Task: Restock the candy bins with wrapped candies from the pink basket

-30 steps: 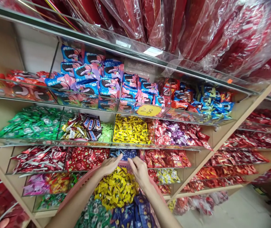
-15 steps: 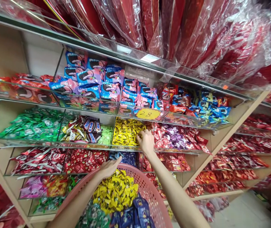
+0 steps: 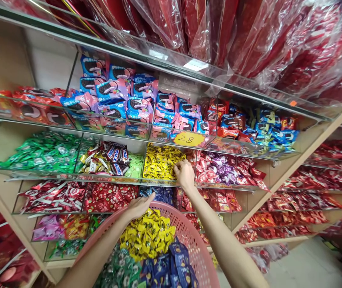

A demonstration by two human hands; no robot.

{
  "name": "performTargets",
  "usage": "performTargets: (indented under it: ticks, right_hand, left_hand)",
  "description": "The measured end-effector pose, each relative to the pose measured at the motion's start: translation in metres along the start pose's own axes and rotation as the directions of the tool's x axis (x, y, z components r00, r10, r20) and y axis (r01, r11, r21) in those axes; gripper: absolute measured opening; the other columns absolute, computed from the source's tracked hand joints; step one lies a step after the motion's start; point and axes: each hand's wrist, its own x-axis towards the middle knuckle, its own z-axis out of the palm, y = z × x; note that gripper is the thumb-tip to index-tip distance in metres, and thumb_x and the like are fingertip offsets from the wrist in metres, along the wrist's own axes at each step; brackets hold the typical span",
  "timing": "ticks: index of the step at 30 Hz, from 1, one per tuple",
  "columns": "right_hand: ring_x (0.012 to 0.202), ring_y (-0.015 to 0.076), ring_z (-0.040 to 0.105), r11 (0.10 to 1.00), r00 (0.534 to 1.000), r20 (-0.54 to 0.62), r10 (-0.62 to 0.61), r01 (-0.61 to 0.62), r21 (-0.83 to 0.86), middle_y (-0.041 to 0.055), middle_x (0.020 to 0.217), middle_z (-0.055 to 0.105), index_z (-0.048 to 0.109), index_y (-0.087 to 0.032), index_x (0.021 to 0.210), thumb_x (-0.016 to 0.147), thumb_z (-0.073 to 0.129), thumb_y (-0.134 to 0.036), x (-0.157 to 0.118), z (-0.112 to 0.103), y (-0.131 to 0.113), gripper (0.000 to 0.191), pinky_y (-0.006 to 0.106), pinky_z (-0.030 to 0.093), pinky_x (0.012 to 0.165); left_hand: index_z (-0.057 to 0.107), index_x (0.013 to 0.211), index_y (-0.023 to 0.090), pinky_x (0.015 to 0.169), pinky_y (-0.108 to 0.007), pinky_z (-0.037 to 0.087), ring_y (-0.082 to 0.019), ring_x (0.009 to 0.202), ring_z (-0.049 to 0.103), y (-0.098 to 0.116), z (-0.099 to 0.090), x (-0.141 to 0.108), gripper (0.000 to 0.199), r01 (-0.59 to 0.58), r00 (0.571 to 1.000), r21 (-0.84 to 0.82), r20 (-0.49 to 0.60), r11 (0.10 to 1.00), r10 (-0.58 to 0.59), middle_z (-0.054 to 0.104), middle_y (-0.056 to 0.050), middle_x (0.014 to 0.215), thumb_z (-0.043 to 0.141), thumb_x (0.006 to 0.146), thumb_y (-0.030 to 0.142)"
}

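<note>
My right hand (image 3: 185, 175) reaches into a glass compartment at its right side. Its fingers curl down against the yellow-wrapped candies (image 3: 160, 163); whether any are in its grasp is hidden. At the far rim of a pink perforated plastic basket (image 3: 196, 236), my left hand (image 3: 141, 207) lies over the edge with the thumb pointing right and the other fingers mostly hidden behind the rim. Inside the basket sit a heap of yellow-wrapped candies (image 3: 148, 236), dark blue packets (image 3: 171, 268) and green-wrapped candies (image 3: 119, 266).
Around the yellow compartment are green candies (image 3: 43, 152), chocolate bars (image 3: 116, 157) and red and purple candies (image 3: 220, 168). Blue cookie packets (image 3: 113, 90) fill the glass shelf above, with a yellow price tag (image 3: 188, 139) on its front. Red plastic-wrapped goods (image 3: 213, 32) overhang at the top.
The view has shifted slightly, with the lower shelves and basket a little higher in it. My right hand stays at the yellow candies, its fingers slightly more curled. My left hand stays at the rim.
</note>
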Motion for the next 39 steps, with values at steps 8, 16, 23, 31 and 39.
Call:
performTargets:
  ticks: [8,16,23,31,39]
  right_hand:
    - [0.079,0.0163,0.047,0.96,0.987,-0.138,-0.085,0.118,0.255,0.0041,0.08,0.052,0.058,-0.018,0.078,0.078,0.045,-0.027,-0.02,-0.038,0.001,0.016,0.028,0.037,0.071]
    - [0.074,0.0131,0.048,0.81,0.959,0.028,-0.283,0.223,0.543,0.0033,0.08,0.052,0.055,-0.018,0.076,0.079,0.045,-0.023,-0.075,-0.065,-0.01,0.011,0.024,0.038,0.065]
    - [0.057,0.0085,0.046,0.822,0.833,0.38,-0.402,0.145,0.551,-0.0018,0.067,0.054,0.052,-0.017,0.073,0.074,0.044,-0.014,-0.123,-0.02,0.001,0.008,0.018,0.034,0.055]
    - [0.062,0.0101,0.052,0.85,0.695,0.551,-0.462,0.169,0.5,-0.0019,0.069,0.059,0.055,-0.02,0.075,0.07,0.045,-0.011,-0.145,0.019,-0.014,0.015,0.018,0.035,0.059]
    - [0.061,0.0088,0.051,0.86,0.583,0.658,-0.476,0.153,0.486,-0.0017,0.068,0.059,0.056,-0.017,0.074,0.067,0.047,-0.01,-0.149,0.041,-0.025,0.014,0.017,0.033,0.057]
  left_hand:
    - [0.051,0.117,0.023,0.082,-0.034,0.037,-0.028,0.106,0.049,0.0,0.001,0.001,0.084,0.017,1.0,0.003,-0.008,1.0,-0.017,0.053,-0.007,0.118,-0.005,0.073,0.068]
    - [0.055,0.112,0.023,0.084,-0.033,0.035,-0.026,0.108,0.047,-0.002,0.002,0.004,0.085,0.011,1.0,-0.034,0.018,0.999,-0.01,0.054,-0.006,0.117,-0.005,0.073,0.068]
    - [0.055,0.11,0.021,0.084,-0.034,0.035,-0.027,0.108,0.047,-0.006,0.008,0.009,0.087,0.027,1.0,-0.025,0.01,0.999,-0.026,0.055,-0.008,0.115,-0.005,0.072,0.069]
    - [0.056,0.109,0.021,0.083,-0.033,0.036,-0.025,0.105,0.05,-0.002,0.005,0.005,0.086,0.013,1.0,-0.003,0.009,1.0,-0.012,0.058,-0.007,0.111,-0.007,0.072,0.068]
    - [0.057,0.107,0.023,0.083,-0.035,0.036,-0.026,0.103,0.051,0.001,0.003,0.003,0.084,-0.008,1.0,-0.012,-0.01,1.0,0.008,0.059,-0.007,0.109,-0.006,0.073,0.067]
